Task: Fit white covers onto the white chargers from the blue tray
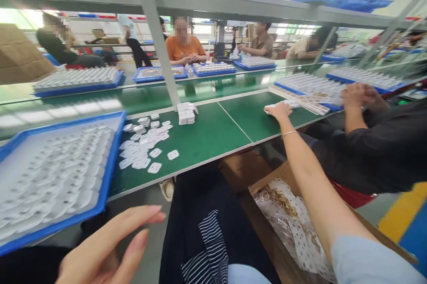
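My right hand (278, 110) reaches far out to the right across the green table (213, 135). It lies palm down on a flat white sheet (291, 104), with the fingers curled over its edge. A thin bracelet sits on that wrist. My left hand (110, 248) hovers low at the bottom left, below the table edge, with its fingers spread and nothing in it. Nearest to it is a blue tray (111, 164) lined with a white moulded insert. Beside that tray lie several loose small white pieces (143, 146) and a small stack of white pieces (186, 114).
A person in black (383, 150) sits close on the right, with hands (358, 95) at stacked trays (310, 83). An open cardboard box (267, 181) of plastic packaging stands under my right arm. A slanted shelf post (156, 34) rises from the table. Other people work at blue trays beyond the green belt (200, 88).
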Tool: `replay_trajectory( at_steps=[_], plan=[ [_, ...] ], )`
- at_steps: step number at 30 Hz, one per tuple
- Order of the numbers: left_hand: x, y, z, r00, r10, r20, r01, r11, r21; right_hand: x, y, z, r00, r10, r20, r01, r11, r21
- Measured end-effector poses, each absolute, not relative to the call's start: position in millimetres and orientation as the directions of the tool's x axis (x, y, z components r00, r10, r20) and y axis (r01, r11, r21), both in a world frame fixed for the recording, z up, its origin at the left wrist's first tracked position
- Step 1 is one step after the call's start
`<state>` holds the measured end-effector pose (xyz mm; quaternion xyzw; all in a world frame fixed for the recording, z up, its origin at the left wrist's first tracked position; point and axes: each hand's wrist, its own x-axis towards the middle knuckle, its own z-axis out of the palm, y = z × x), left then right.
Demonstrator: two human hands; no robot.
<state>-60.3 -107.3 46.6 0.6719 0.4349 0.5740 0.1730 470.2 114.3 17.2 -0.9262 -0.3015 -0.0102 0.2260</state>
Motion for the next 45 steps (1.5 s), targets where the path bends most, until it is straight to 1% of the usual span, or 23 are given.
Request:
replay_trajectory(
  at_steps=[2, 3, 4, 6, 7, 9, 10, 11, 12, 13, 15, 17, 19, 22, 24, 25, 26, 27, 29, 32, 36, 39, 45],
  plan=[
    [-51.7, -100.9, 43.3, 0.15, 0.803, 0.577, 0.423, -0.58, 0.697, 459.6, 108.5, 18.5, 0.793, 0.593, 0.14, 0.587, -0.683, -0.435],
    [-45.8, -95.9, 38.5, 0.189, 0.833, 0.52, 0.397, -0.549, 0.736, 451.6, 104.5, 19.3, 0.773, 0.619, 0.139, 0.607, -0.656, -0.449],
    [-38.9, -90.5, 31.5, 0.165, 0.876, 0.454, 0.339, -0.483, 0.808, 440.9, 99.3, 19.9, 0.746, 0.651, 0.143, 0.631, -0.621, -0.466],
    [-23.6, -81.4, 12.1, 0.082, 0.944, 0.32, 0.108, -0.327, 0.939, 408.9, 83.0, 19.5, 0.667, 0.729, 0.153, 0.684, -0.518, -0.513],
    [-15.8, -78.8, 0.8, 0.048, 0.966, 0.252, -0.026, -0.251, 0.968, 387.1, 70.9, 17.9, 0.612, 0.774, 0.163, 0.71, -0.448, -0.543],
    [-1.1, -79.1, -20.6, 0.025, 0.989, 0.148, -0.26, -0.137, 0.956, 333.0, 37.8, 11.6, 0.454, 0.868, 0.199, 0.752, -0.254, -0.608],
    [5.2, -82.3, -29.2, 0.042, 0.994, 0.101, -0.346, -0.08, 0.935, 302.2, 17.7, 7.1, 0.347, 0.903, 0.255, 0.763, -0.114, -0.636],
    [10.7, -87.0, -35.6, 0.07, 0.995, 0.067, -0.419, -0.032, 0.907, 270.6, -3.3, 2.1, 0.161, 0.906, 0.392, 0.759, 0.14, -0.636],
    [15.1, -93.1, -39.6, 0.098, 0.994, 0.051, -0.482, 0.003, 0.876, 239.5, -24.0, -3.1, 0.015, 0.853, 0.522, 0.739, 0.342, -0.58],
    [18.5, -99.8, -41.3, 0.103, 0.994, 0.04, -0.535, 0.022, 0.844, 210.3, -43.2, -8.2, -0.081, 0.785, 0.614, 0.708, 0.479, -0.519],
    [21.3, -112.4, -39.3, 0.03, 0.999, 0.013, -0.607, 0.008, 0.794, 161.7, -73.4, -18.1, -0.202, 0.683, 0.702, 0.637, 0.636, -0.436],
    [18.4, -120.0, -34.8, -0.104, 0.993, -0.051, -0.631, -0.027, 0.775, 129.5, -90.6, -26.4, -0.223, 0.663, 0.714, 0.605, 0.669, -0.432],
    [10.1, -120.4, -32.9, -0.252, 0.958, -0.135, -0.632, -0.057, 0.773, 112.2, -95.1, -30.4, -0.28, 0.693, 0.664, 0.568, 0.677, -0.467],
    [-8.7, -111.4, -37.2, -0.439, 0.87, -0.223, -0.627, -0.119, 0.769, 101.1, -75.0, -20.3, -0.501, 0.713, 0.49, 0.424, 0.696, -0.58],
    [-21.5, -104.9, -41.4, -0.513, 0.825, -0.236, -0.622, -0.168, 0.765, 94.4, -39.8, -1.7, -0.653, 0.676, 0.342, 0.331, 0.66, -0.675],
    [-27.1, -102.8, -42.8, -0.533, 0.814, -0.231, -0.619, -0.188, 0.763, 89.6, -16.2, 9.4, -0.719, 0.653, 0.239, 0.339, 0.629, -0.699],
    [-31.9, -102.0, -43.6, -0.542, 0.81, -0.222, -0.616, -0.204, 0.761, 83.8, 10.3, 20.6, -0.72, 0.675, 0.162, 0.426, 0.614, -0.664],
    [-35.9, -102.3, -43.7, -0.541, 0.814, -0.212, -0.616, -0.213, 0.758, 77.3, 38.1, 30.9, -0.667, 0.734, 0.128, 0.549, 0.6, -0.582],
    [-42.2, -106.0, -42.7, -0.511, 0.837, -0.196, -0.626, -0.206, 0.752, 63.3, 91.4, 46.3, -0.612, 0.784, 0.098, 0.637, 0.563, -0.527],
    [-50.7, -114.0, -41.8, -0.46, 0.871, -0.175, -0.635, -0.184, 0.751, 45.3, 147.3, 55.2, -0.579, 0.815, -0.017, 0.73, 0.509, -0.455],
    [-63.7, -117.3, -44.7, -0.479, 0.865, -0.152, -0.6, -0.196, 0.776, 33.2, 172.2, 52.4, -0.548, 0.82, -0.167, 0.806, 0.464, -0.368],
    [-69.3, -114.7, -46.8, -0.508, 0.846, -0.164, -0.581, -0.196, 0.79, 31.0, 176.2, 49.7, -0.517, 0.829, -0.211, 0.838, 0.44, -0.324],
    [-65.2, -112.8, -46.6, -0.463, 0.87, -0.171, -0.59, -0.158, 0.792, 36.8, 184.6, 51.9, -0.52, 0.806, -0.283, 0.841, 0.425, -0.334]
  ],
)
